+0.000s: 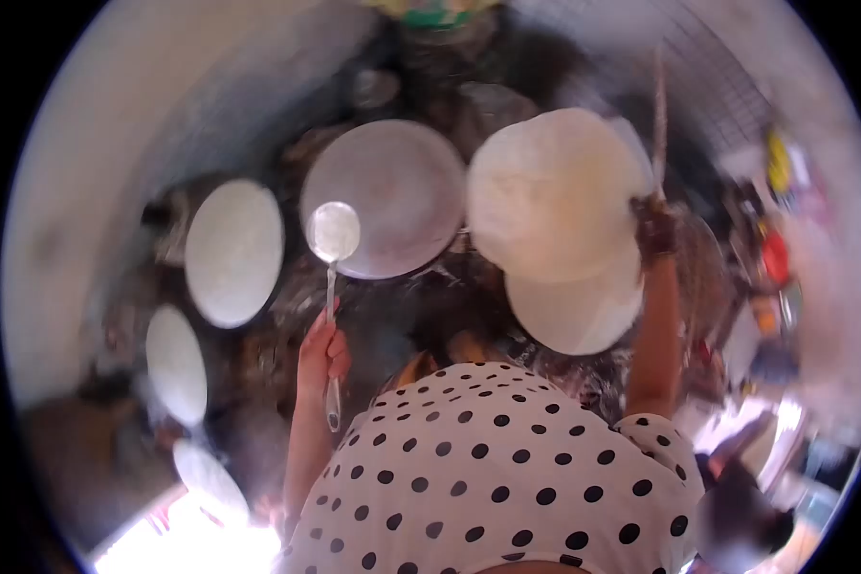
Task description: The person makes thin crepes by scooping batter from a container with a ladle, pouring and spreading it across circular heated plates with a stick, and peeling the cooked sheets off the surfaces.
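My left hand [323,352] is closed round the handle of a metal ladle [333,231]. The ladle's round, pale head is over the lower left part of a wide grey griddle [402,191]. On the right, my right hand [653,228] looks dark and slightly blurred, with its fingers curled at the lower end of a long thin stick [659,115]. The hand is beside the right edge of a large, thin, cream-coloured round sheet [555,191], which looks like flatbread. A second pale sheet [576,311] shows partly beneath it.
Several white discs, one the nearest left disc [234,253], curve down the left side. A small round object [375,88] is behind the griddle. A wire grid [708,67] is at the upper right. A person [741,517] is at the lower right, near bright light.
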### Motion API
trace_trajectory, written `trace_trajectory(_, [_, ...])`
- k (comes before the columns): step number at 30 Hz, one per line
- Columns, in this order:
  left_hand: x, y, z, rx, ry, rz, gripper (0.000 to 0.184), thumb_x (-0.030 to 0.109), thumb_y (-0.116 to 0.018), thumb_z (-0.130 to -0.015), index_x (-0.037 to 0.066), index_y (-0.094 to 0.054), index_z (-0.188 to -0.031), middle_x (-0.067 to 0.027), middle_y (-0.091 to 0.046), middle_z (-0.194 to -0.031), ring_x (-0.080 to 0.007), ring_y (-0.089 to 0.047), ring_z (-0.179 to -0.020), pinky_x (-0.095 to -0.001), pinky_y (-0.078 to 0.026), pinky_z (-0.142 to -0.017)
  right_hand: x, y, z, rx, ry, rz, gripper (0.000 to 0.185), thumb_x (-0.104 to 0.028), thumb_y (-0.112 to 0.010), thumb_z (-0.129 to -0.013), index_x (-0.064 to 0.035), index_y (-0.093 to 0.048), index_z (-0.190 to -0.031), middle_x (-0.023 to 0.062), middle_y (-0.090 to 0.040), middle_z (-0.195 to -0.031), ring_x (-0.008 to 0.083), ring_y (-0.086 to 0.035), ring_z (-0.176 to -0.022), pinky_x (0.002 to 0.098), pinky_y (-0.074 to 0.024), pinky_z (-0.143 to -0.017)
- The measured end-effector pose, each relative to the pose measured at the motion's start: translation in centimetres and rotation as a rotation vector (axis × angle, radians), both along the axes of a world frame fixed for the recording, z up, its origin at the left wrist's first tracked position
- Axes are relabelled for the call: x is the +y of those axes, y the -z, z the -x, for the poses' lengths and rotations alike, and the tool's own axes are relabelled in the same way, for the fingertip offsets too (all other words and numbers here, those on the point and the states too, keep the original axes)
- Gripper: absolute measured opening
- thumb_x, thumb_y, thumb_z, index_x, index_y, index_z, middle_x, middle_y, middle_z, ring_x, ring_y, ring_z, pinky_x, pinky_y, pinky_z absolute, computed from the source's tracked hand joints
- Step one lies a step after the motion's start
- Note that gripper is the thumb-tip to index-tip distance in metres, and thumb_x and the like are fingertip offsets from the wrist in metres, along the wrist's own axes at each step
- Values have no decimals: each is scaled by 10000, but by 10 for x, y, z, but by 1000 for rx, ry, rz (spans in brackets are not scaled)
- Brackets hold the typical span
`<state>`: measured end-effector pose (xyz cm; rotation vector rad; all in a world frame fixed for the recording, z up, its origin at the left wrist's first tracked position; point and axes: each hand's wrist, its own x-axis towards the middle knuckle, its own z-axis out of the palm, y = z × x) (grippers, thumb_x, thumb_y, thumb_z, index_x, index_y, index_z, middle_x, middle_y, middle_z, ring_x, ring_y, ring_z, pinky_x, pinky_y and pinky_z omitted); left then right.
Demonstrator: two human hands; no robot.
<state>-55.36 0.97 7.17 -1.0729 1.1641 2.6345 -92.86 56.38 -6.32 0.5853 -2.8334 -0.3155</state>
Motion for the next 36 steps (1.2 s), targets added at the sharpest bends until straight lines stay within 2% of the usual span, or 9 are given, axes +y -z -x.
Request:
trace_trajectory(3, [34, 24, 38, 98, 132, -172, 363, 199, -396, -989, 122, -395, -1344, 59, -322, -573, -35, -306, -350, -196, -274, -298, 86, -179, -54, 30, 470, 412, 340, -389, -587, -864, -137, -655, -1082, 138, -665, -1016, 301, -625, -961, 383, -483, -789])
trace_trajectory(7, [79, 9, 66, 18, 279, -256, 389, 201, -351, -1006, 130, -342, -1388, 61, -328, -577, -35, -304, -334, -199, -304, -291, 100, -285, -112, 305, 502, 351, 312, -363, -626, -837, -130, -658, -1042, 110, -678, -944, 282, -632, -910, 358, -487, -781])
trace_trajectory(9, [100, 8, 85, -2, 346, -230, 357, 218, -413, -989, 127, -414, -1335, 55, -335, -587, -32, -299, -374, -187, -252, -326, 153, -239, -92, 428, 249, 240, 255, -376, -576, -864, -171, -671, -982, 89, -678, -951, 245, -647, -860, 333, -493, -779])
trace_trajectory(12, [130, 5, 104, 8, 380, -231, 383, 218, -414, -992, 104, -390, -1356, 58, -323, -577, -33, -291, -359, -182, -253, -313, 196, -147, -82, 287, 471, 314, 165, -266, -506, -884, -183, -590, -998, 74, -599, -946, 260, -634, -800, 396, -510, -720])
trace_trajectory(13, [136, 4, 107, 5, 383, -220, 383, 218, -414, -992, 104, -390, -1356, 58, -323, -577, -33, -291, -359, -182, -253, -313, 181, -139, -94, 224, 528, -18, 160, -234, -505, -873, -183, -569, -1010, 74, -582, -925, 273, -630, -794, 413, -512, -702])
trace_trajectory(20, [155, -6, 109, -107, 365, -59, 415, 184, -295, -1018, 109, -274, -1426, 62, -294, -555, -22, -296, -319, -205, -341, -289, 154, 19, -107, -140, 767, 220, 178, -195, -461, -863, -182, -584, -992, 95, -585, -983, 284, -622, -903, 416, -510, -728])
trace_trajectory(28, [153, -21, 90, -69, 237, -170, 434, 147, -263, -1013, 72, -214, -1438, 63, -332, -563, -24, -321, -325, -191, -324, -304, 126, 47, -121, 42, 819, 582, 248, -276, -478, -880, -199, -625, -1064, 117, -612, -1050, 332, -604, -936, 447, -490, -788])
trace_trajectory(31, [135, -33, 77, -57, -65, -736, 443, 165, -340, -999, 73, -267, -1426, 59, -332, -562, -34, -310, -360, -197, -249, -305, 121, 49, -114, -63, 708, 666, 268, -314, -497, -880, -186, -638, -1069, 127, -628, -1033, 334, -601, -948, 440, -485, -803])
trace_trajectory(36, [128, -53, 44, 102, 283, 252, 459, 153, -357, -988, 66, -264, -1429, 47, -322, -552, -47, -299, -355, -197, -228, -304, 77, 23, -62, -498, 822, 611, 414, -472, -507, -866, -132, -660, -1045, 177, -645, -1019, 363, -597, -976, 452, -455, -854])
